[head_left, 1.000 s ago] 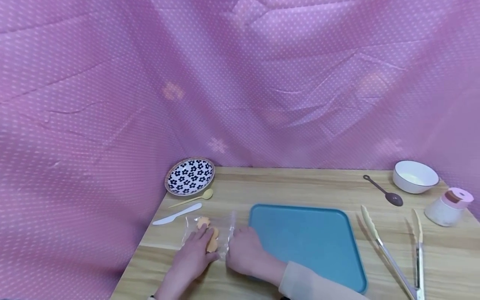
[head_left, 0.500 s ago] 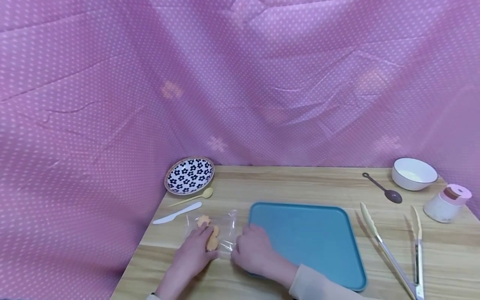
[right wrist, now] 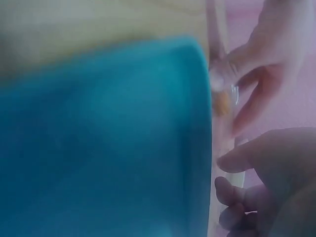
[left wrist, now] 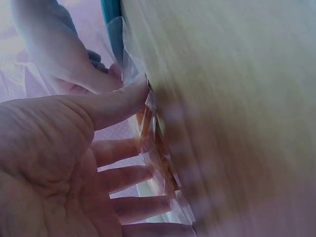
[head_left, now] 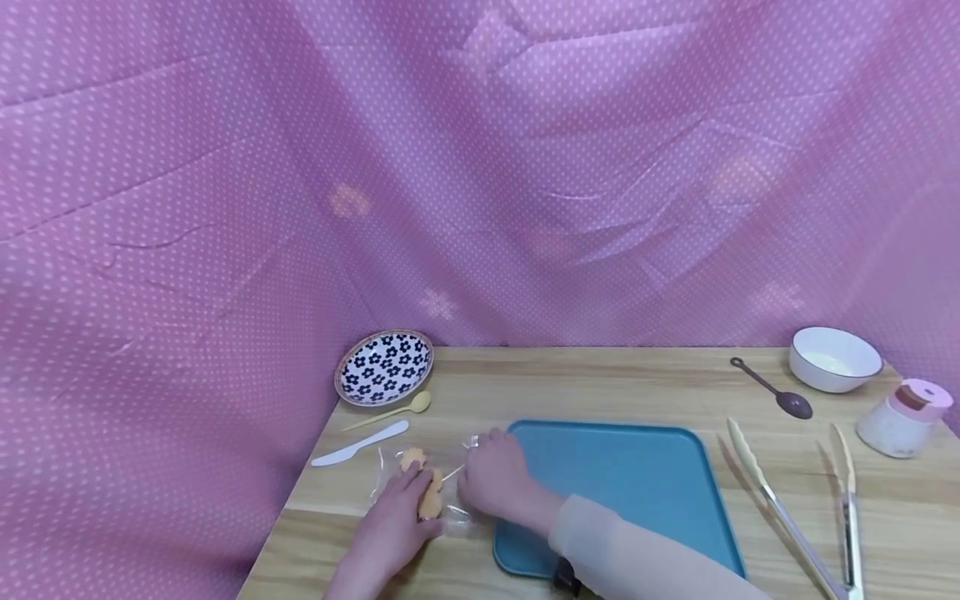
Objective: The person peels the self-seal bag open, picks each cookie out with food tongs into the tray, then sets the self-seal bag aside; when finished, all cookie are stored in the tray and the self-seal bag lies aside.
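Note:
A clear plastic bag (head_left: pixel 456 513) with flower-shaped orange-tan cookies (head_left: pixel 431 498) in it lies flat on the wooden table, left of the blue tray. My left hand (head_left: pixel 392 523) rests on the bag, its fingers spread over the cookies. In the left wrist view those fingers are fairly straight, and the thumb touches the clear plastic (left wrist: pixel 129 59). At the bag's right edge, beside the tray's left rim, my right hand (head_left: pixel 495 477) pinches the plastic with curled fingers. The right hand covers part of that edge.
The blue tray (head_left: pixel 622 492) lies under the right forearm. Behind the bag are a white knife (head_left: pixel 362 443), a yellow spoon (head_left: pixel 401 409) and a flower-patterned dish (head_left: pixel 385 367). Rightward are tongs (head_left: pixel 780 512), a brown spoon (head_left: pixel 791 404), a white bowl (head_left: pixel 835 360) and a pink-lidded jar (head_left: pixel 903 418).
My right hand first shifted right from the bag's lower right edge, then moved away from me toward its upper right corner. My left hand stays on the cookies.

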Demonstrator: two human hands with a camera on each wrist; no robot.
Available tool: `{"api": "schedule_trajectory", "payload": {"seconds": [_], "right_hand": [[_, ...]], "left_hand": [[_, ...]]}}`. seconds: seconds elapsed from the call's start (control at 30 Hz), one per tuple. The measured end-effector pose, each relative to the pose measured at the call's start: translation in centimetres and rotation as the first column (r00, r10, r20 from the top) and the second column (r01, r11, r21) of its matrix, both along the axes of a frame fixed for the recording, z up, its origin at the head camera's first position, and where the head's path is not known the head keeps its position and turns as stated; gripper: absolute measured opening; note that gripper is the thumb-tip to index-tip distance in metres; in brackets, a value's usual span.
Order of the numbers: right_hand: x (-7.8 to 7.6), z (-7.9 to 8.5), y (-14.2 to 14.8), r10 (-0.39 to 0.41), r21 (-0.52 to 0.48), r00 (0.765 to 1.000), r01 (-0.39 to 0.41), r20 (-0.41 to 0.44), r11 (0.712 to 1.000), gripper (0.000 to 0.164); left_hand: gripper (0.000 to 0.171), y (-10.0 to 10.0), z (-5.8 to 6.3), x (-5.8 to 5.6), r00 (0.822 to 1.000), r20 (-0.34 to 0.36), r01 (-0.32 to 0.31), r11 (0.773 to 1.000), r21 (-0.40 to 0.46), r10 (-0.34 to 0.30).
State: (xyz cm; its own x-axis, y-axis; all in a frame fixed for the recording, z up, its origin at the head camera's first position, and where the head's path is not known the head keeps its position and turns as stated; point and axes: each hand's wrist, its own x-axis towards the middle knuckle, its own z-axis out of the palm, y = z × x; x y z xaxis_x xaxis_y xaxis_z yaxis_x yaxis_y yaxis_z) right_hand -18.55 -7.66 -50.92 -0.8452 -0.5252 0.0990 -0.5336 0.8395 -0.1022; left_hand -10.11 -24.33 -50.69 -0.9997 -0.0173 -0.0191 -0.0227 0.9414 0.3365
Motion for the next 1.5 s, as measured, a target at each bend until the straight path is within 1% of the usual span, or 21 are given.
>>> {"api": "schedule_trajectory", "payload": {"seconds": [0.07,0.13,0.23,0.37,0.43,0.53,0.67,0.73,0.87,0.93,1.03,1.13,1.23,1.27,1.33,1.4,1.47,1.5], "right_hand": [[-0.2,0.2,-0.4,0.010,0.047,1.000,-0.010,0.008,0.999,0.034],[-0.2,0.5,-1.0,0.019,0.096,0.999,-0.022,0.034,0.995,0.034],[0.1,0.3,-2.2,0.033,0.144,0.997,-0.042,0.064,0.989,0.033],[0.6,-0.3,-3.8,0.042,0.169,0.995,-0.058,0.094,0.984,0.029],[0.8,-0.5,-4.5,0.041,0.174,0.993,-0.061,0.113,0.983,0.031],[1.0,-0.3,-5.0,0.039,0.168,0.990,-0.062,0.138,0.984,0.035],[0.8,0.3,-5.1,0.010,0.129,0.981,-0.036,0.191,0.991,0.036],[0.7,0.7,-5.0,-0.016,0.095,0.974,-0.005,0.224,0.995,0.034],[0.2,1.2,-4.0,-0.049,0.025,0.961,0.044,0.272,0.999,0.034],[-0.1,1.2,-3.2,-0.040,-0.028,0.959,0.050,0.280,0.998,0.035],[-0.6,0.9,-1.8,0.008,-0.130,0.959,0.030,0.284,0.991,0.037],[-1.0,0.5,-0.3,0.060,-0.213,0.948,0.009,0.311,0.977,0.040],[-1.0,0.4,1.5,0.078,-0.271,0.940,0.015,0.332,0.963,0.046],[-1.0,0.5,2.4,0.083,-0.289,0.941,0.016,0.328,0.957,0.047],[-0.8,1.2,4.9,0.082,-0.314,0.957,0.009,0.277,0.949,0.046],[-0.3,2.4,8.4,0.079,-0.352,0.966,0.014,0.248,0.936,0.037],[0.6,4.0,12.4,0.074,-0.389,0.970,0.023,0.232,0.921,0.027],[1.3,4.7,14.4,0.059,-0.397,0.973,0.036,0.225,0.917,0.024]], "left_hand": [[0.077,-0.1,0.1,0.1,1.000,-0.005,-0.002,1.000,0.002,0.002],[0.076,-0.3,0.2,0.4,1.000,-0.015,-0.001,1.000,-0.001,0.001],[0.075,-0.8,0.1,1.0,1.000,-0.026,-0.004,1.000,0.007,0.004],[0.076,-1.6,-0.1,2.0,1.000,-0.002,-0.029,0.999,0.032,0.029],[0.076,-2.0,-0.1,2.5,0.999,0.020,-0.048,0.998,0.034,0.047],[0.078,-2.6,0.0,2.8,0.997,0.041,-0.072,0.997,0.024,0.071],[0.080,-3.1,0.3,3.0,0.995,0.049,-0.091,0.996,0.019,0.090],[0.080,-3.2,0.4,3.1,0.994,0.054,-0.097,0.995,0.023,0.096],[0.082,-3.5,0.5,3.2,0.993,0.055,-0.109,0.994,0.023,0.108],[0.082,-3.5,0.6,3.1,0.993,0.047,-0.114,0.993,0.023,0.112],[0.082,-3.5,0.6,3.1,0.994,0.029,-0.111,0.993,0.026,0.110],[0.081,-3.6,0.4,3.1,0.994,0.018,-0.104,0.994,0.026,0.103],[0.080,-3.2,0.0,3.0,0.997,0.019,-0.079,0.997,0.027,0.078],[0.080,-3.0,-0.3,2.9,0.998,0.020,-0.063,0.998,0.031,0.063],[0.078,-2.2,-0.7,2.4,0.999,0.029,-0.029,0.998,0.059,0.028],[0.077,-1.2,-0.9,1.5,1.000,0.021,0.019,0.996,0.083,-0.021],[0.076,-0.4,-0.9,0.5,0.997,0.018,0.073,0.993,0.092,-0.075],[0.076,0.0,-0.8,0.1,0.995,0.017,0.099,0.990,0.096,-0.101]]}}
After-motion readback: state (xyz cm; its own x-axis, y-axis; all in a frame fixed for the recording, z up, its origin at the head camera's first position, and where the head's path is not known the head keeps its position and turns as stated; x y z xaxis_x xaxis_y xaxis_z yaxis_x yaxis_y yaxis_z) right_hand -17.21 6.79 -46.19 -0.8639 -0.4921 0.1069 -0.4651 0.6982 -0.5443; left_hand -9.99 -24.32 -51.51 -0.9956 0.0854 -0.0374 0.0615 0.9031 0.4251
